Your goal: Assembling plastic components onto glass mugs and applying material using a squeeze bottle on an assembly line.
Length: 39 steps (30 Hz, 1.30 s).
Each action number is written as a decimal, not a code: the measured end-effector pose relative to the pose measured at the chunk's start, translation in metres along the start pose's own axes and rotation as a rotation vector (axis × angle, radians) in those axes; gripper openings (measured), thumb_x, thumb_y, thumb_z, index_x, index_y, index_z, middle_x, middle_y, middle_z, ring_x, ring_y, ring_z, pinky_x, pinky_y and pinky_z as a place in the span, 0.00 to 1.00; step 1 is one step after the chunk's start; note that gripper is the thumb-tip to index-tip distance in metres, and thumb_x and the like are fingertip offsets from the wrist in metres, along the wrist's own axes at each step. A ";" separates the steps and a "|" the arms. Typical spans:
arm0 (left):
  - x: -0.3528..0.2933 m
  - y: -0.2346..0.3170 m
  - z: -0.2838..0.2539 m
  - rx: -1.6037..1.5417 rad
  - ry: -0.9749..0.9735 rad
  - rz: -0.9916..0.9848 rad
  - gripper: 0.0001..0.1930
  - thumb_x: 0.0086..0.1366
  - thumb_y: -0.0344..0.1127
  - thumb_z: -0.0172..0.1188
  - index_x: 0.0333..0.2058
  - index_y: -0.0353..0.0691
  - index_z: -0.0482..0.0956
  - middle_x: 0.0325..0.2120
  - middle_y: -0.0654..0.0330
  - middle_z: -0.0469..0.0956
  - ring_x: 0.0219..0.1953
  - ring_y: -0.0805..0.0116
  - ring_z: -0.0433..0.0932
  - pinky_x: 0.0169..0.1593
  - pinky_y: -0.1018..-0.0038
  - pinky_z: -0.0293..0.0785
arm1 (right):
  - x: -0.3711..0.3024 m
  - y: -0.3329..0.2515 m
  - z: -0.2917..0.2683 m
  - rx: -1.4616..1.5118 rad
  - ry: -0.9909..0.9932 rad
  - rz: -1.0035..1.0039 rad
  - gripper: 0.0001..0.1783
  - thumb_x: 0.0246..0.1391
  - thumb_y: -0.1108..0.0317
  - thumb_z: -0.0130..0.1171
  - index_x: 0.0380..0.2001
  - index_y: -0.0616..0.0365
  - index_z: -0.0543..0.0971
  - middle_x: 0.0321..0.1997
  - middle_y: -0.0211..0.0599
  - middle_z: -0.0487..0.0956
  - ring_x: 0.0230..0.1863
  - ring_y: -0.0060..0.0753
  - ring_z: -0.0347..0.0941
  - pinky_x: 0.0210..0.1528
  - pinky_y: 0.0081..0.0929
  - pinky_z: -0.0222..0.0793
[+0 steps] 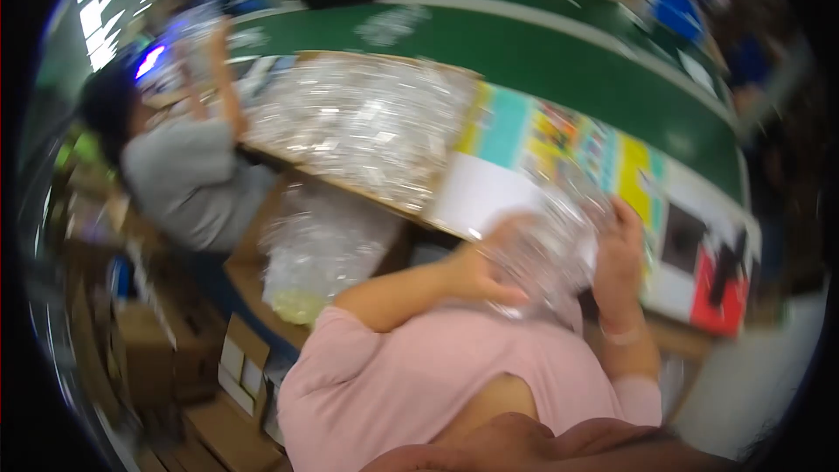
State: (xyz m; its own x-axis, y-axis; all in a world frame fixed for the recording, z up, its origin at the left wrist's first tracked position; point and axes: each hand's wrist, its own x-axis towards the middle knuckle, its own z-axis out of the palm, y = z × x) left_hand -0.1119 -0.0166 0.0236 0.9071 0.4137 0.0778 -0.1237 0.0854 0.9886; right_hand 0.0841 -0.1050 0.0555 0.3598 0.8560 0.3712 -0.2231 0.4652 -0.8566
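Note:
Between my hands, close to my body, is a crumpled-looking clear plastic piece (559, 249), smeared by motion; its exact kind cannot be made out. My left hand (489, 267) grips its left side, thumb toward me. On the other side, my right hand (619, 249) has its fingers curled round the right edge. Beneath the plastic lie printed sheets (507, 127) in yellow, turquoise and white, partly covered by it and my hands. Left of them, a heap of clear plastic packs (358, 122) fills a wide, shallow cardboard tray.
A green conveyor belt (524, 44) runs behind the table. Below the heap stands an open carton holding a clear plastic bag (319, 240). A co-worker in a grey shirt (183, 170) reaches up at the left. Brown cartons (144, 345) stack lower left; a red card (721, 297) lies at the right.

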 end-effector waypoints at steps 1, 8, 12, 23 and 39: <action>-0.001 0.003 -0.002 0.407 -0.002 0.216 0.43 0.41 0.46 0.70 0.55 0.37 0.59 0.52 0.52 0.60 0.58 0.60 0.56 0.58 0.67 0.54 | 0.008 -0.008 0.006 -0.818 -0.122 0.071 0.22 0.54 0.71 0.45 0.52 0.65 0.61 0.49 0.46 0.68 0.51 0.40 0.64 0.57 0.36 0.57; -0.013 0.011 0.033 0.428 -0.121 0.687 0.40 0.41 0.54 0.67 0.52 0.41 0.65 0.38 0.51 0.70 0.38 0.51 0.70 0.41 0.62 0.67 | -0.032 0.021 0.005 -0.480 -0.289 -0.224 0.20 0.54 0.60 0.48 0.44 0.64 0.65 0.42 0.45 0.72 0.46 0.40 0.69 0.60 0.37 0.52; 0.000 0.019 0.026 0.468 -0.308 0.819 0.32 0.52 0.45 0.59 0.55 0.45 0.59 0.47 0.48 0.67 0.43 0.48 0.70 0.40 0.61 0.69 | -0.039 0.047 0.040 -0.723 -0.179 -0.347 0.21 0.54 0.59 0.48 0.44 0.63 0.65 0.44 0.45 0.71 0.48 0.40 0.67 0.60 0.38 0.51; 0.016 0.001 -0.003 0.490 0.210 0.426 0.42 0.51 0.43 0.64 0.58 0.36 0.48 0.55 0.48 0.56 0.57 0.55 0.58 0.56 0.65 0.58 | 0.040 0.031 0.017 -0.467 -0.070 -0.540 0.24 0.47 0.60 0.57 0.46 0.59 0.64 0.50 0.51 0.64 0.55 0.46 0.59 0.60 0.41 0.49; 0.004 -0.020 -0.022 -0.426 0.274 0.132 0.50 0.40 0.45 0.71 0.59 0.39 0.50 0.53 0.56 0.62 0.56 0.65 0.62 0.58 0.68 0.58 | 0.002 0.059 -0.005 0.198 -0.547 0.554 0.42 0.47 0.49 0.58 0.55 0.65 0.53 0.52 0.43 0.66 0.54 0.35 0.62 0.56 0.32 0.57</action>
State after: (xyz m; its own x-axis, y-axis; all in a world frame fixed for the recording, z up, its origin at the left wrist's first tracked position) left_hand -0.1146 0.0030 0.0009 0.7409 0.6633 0.1054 -0.4348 0.3540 0.8280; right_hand 0.0761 -0.0768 0.0045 -0.3339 0.9394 0.0777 -0.4140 -0.0721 -0.9074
